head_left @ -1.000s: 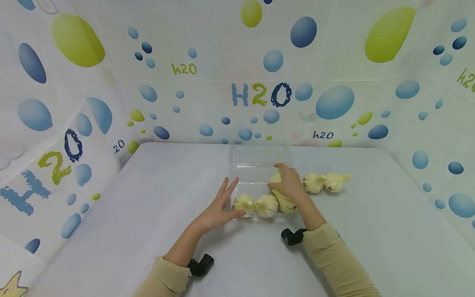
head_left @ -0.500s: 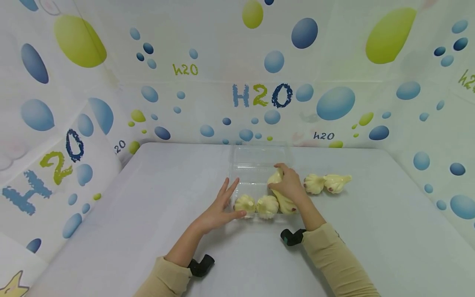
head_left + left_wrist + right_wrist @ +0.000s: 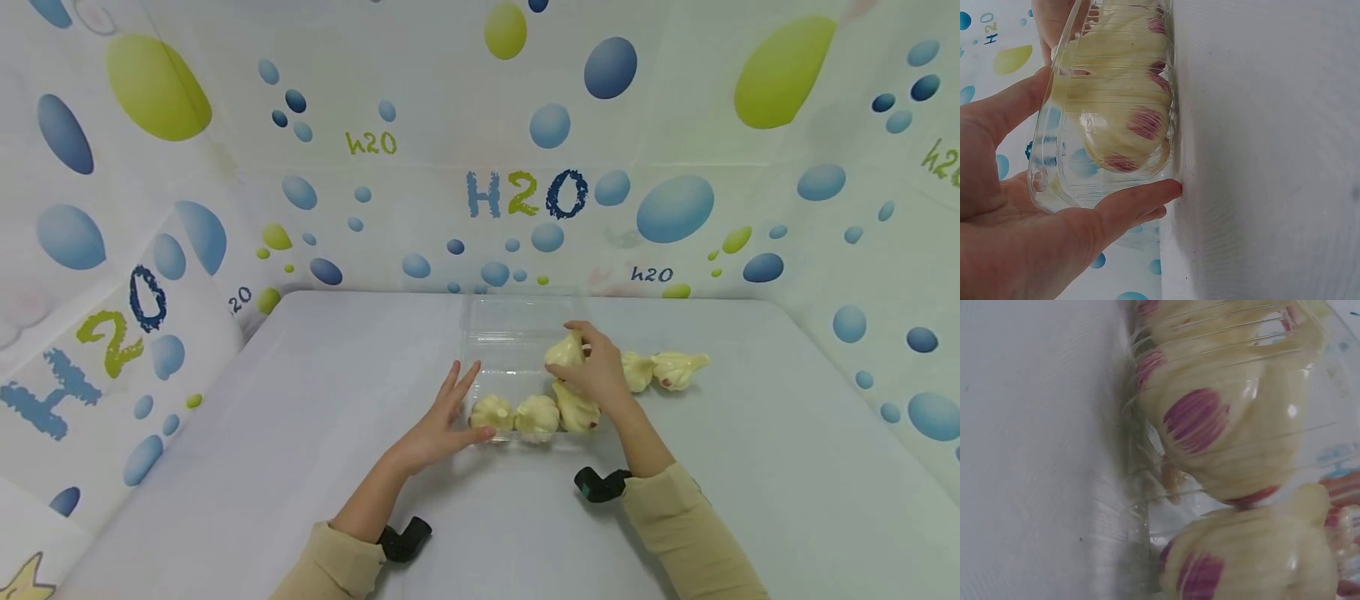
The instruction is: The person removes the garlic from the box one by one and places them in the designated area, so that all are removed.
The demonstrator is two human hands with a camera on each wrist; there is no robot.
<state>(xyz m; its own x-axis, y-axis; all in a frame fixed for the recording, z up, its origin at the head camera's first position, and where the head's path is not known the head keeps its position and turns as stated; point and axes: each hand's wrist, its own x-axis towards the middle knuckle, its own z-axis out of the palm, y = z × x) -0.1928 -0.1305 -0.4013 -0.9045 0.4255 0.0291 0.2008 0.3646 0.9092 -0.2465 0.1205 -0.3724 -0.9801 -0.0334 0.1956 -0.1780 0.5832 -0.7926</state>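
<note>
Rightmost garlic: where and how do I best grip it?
I'd pinch the rightmost garlic across its round body, near and far sides, coming from above. It lies on its side, its tapered stem pointing right, and the neighbouring garlic crowds its left.

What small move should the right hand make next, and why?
Probably lower its garlic bulb into the back of the clear container: the right hand holds it over the back right part, three bulbs line the front, and the left hand is at the container's left side, seemingly ready to steady it.
</note>
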